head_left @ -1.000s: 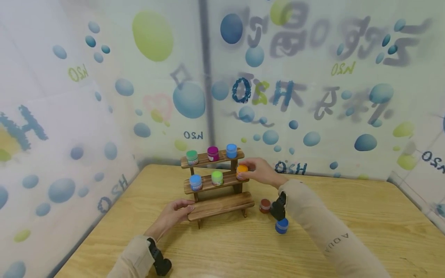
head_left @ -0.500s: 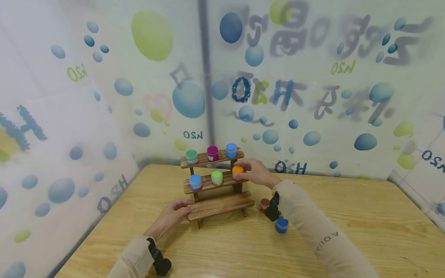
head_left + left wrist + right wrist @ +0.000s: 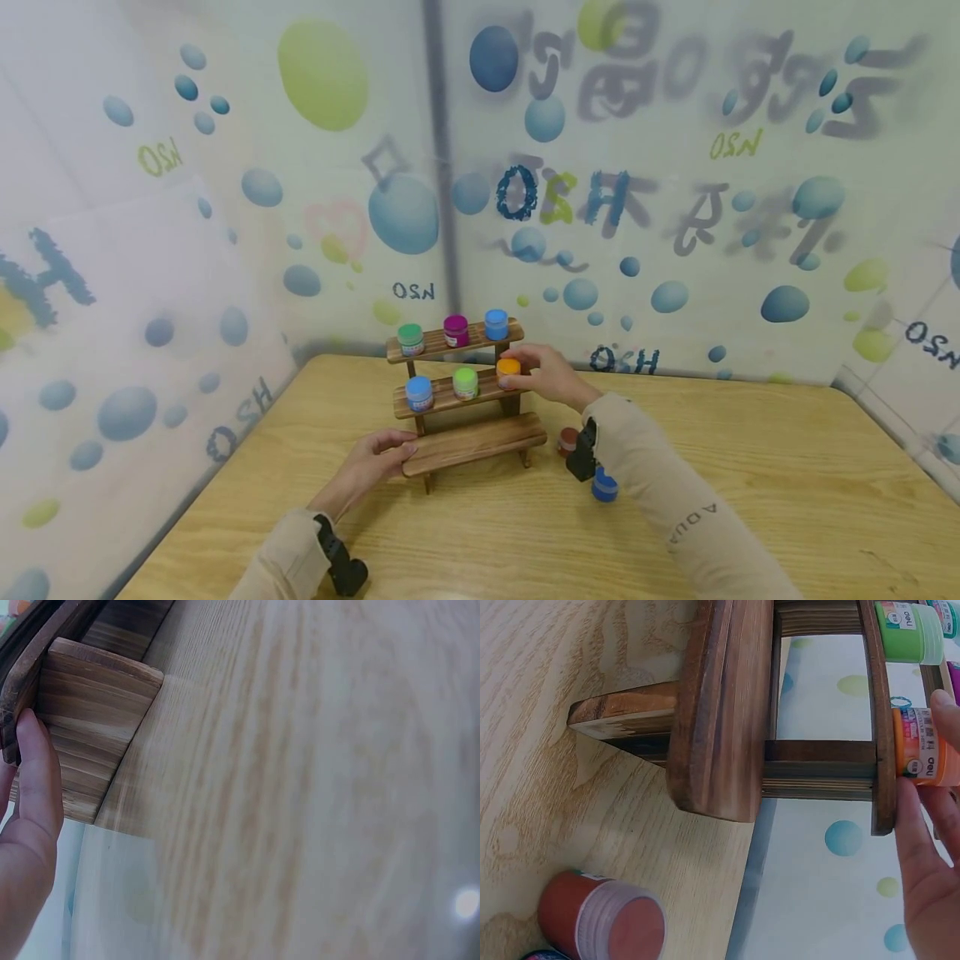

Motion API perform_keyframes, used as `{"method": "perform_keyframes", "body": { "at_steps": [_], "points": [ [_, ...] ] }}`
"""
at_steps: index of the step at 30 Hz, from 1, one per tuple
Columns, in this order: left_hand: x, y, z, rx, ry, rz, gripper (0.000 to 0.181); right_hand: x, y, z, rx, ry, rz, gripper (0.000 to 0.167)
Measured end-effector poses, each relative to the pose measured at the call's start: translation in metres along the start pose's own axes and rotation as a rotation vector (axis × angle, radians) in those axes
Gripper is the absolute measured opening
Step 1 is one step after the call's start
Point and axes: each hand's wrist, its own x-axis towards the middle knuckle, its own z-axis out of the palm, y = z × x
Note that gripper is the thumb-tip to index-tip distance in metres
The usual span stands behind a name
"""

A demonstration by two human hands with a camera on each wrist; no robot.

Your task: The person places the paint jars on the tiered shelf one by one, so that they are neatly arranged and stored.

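A three-tier wooden stand (image 3: 474, 444) carries small paint jars on its upper two tiers. My left hand (image 3: 367, 468) grips the left end of the bottom tier, thumb on top; in the left wrist view its fingers (image 3: 39, 780) touch the plank's end. At the right end of the middle tier, my right hand (image 3: 553, 375) holds an orange paint jar (image 3: 508, 372) between thumb and fingers. The right wrist view has this orange jar (image 3: 919, 746) standing on the tier. Beside it on that tier are a light green jar (image 3: 465, 382) and a blue jar (image 3: 419, 392).
On the top tier stand a green jar (image 3: 410, 339), a purple jar (image 3: 455, 331) and another blue jar (image 3: 496, 324). A brown jar (image 3: 567, 442) and a dark blue jar (image 3: 604, 485) stand on the table (image 3: 480, 542), under the right forearm. A patterned curtain (image 3: 675, 208) hangs behind.
My right hand has slid the orange jar a little to the left along the middle tier, toward the light green jar. My left hand keeps its grip on the bottom tier.
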Motion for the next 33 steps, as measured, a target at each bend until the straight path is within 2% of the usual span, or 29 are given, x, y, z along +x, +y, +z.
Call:
{"method": "perform_keyframes", "body": {
  "at_steps": [5,14,23,33],
  "points": [
    [-0.001,0.002,0.001,-0.009,0.002,0.002,0.04,-0.006,-0.013,-0.001,0.008,0.009,-0.011,0.037],
    [-0.001,0.003,0.002,-0.023,-0.001,0.006,0.038,0.004,0.019,0.004,0.024,0.023,0.006,0.037],
    [0.0,0.001,0.002,-0.03,-0.013,0.011,0.039,0.005,0.022,0.005,0.06,0.023,0.022,0.035],
    [0.0,-0.002,0.0,-0.023,-0.012,0.005,0.04,0.004,0.021,0.006,0.046,0.028,0.035,0.036]
  ]
}}
